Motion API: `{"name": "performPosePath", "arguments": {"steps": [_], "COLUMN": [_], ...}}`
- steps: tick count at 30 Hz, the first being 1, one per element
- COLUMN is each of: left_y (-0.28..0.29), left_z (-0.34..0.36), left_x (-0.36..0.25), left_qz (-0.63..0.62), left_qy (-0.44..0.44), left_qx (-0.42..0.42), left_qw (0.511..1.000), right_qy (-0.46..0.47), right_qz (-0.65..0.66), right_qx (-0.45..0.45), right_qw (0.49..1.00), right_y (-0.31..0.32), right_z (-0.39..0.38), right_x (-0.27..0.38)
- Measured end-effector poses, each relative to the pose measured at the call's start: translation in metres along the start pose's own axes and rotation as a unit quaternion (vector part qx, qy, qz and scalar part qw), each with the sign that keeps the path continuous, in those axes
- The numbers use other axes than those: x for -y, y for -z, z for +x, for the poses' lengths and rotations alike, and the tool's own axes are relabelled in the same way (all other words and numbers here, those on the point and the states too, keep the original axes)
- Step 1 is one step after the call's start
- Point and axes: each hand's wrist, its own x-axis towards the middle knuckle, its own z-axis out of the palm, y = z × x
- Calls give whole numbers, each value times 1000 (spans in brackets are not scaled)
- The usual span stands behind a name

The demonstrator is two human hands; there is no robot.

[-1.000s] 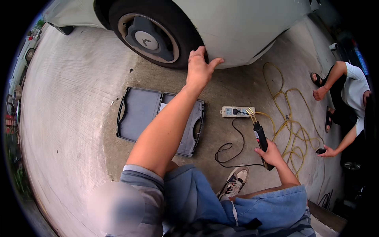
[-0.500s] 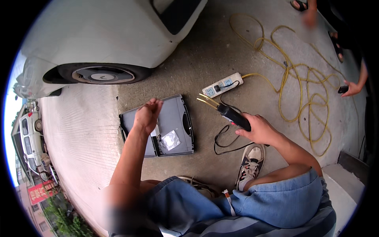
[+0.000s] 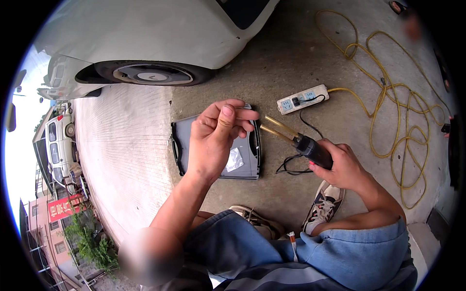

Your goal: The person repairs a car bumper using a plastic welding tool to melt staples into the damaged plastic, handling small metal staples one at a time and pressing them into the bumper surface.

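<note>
My left hand point(image 3: 216, 136) is raised over the open grey case point(image 3: 184, 150), its fingers curled and the thumb against them; whether they hold something small is hidden. A small clear bag point(image 3: 234, 161) lies in the case. My right hand point(image 3: 340, 167) grips a black handheld tool point(image 3: 310, 149) with a red button and two parallel brass-coloured prongs point(image 3: 279, 127), which point toward my left fingertips without visibly touching them. Beyond them, a white power strip point(image 3: 286, 105) has a black plug in it and lies on the concrete.
A pale car point(image 3: 170, 29) with its wheel point(image 3: 153, 76) stands ahead. A yellow extension cord point(image 3: 369, 111) is spread in loops at the right, a black cord point(image 3: 286, 167) near my shoes point(image 3: 325, 203). A white van point(image 3: 60, 140) is far left; a co-worker's blurred hand point(image 3: 411, 26) shows upper right.
My left hand has left the car's wheel area and come down and back beside the prongs. My right hand has raised the tool, its prongs now angled leftward. The view has turned.
</note>
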Motion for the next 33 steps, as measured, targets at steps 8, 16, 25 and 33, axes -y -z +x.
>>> {"name": "performPosePath", "arguments": {"steps": [8, 16, 25, 33], "left_y": [3, 7, 11, 11], "left_z": [-22, -38, -42, -39], "left_x": [4, -3, -7, -13], "left_qz": [-31, -21, -7, 79], "left_qy": [-35, -18, -9, -53], "left_qx": [34, 53, 61, 86], "left_qw": [998, 998, 998, 992], "right_qy": [35, 55, 61, 50], "right_qz": [-18, -18, -4, 31], "right_qx": [8, 17, 29, 43], "right_qw": [999, 998, 998, 997], "right_y": [-10, -19, -22, -24], "right_z": [-1, -3, -2, -3], "right_x": [11, 19, 19, 16]}}
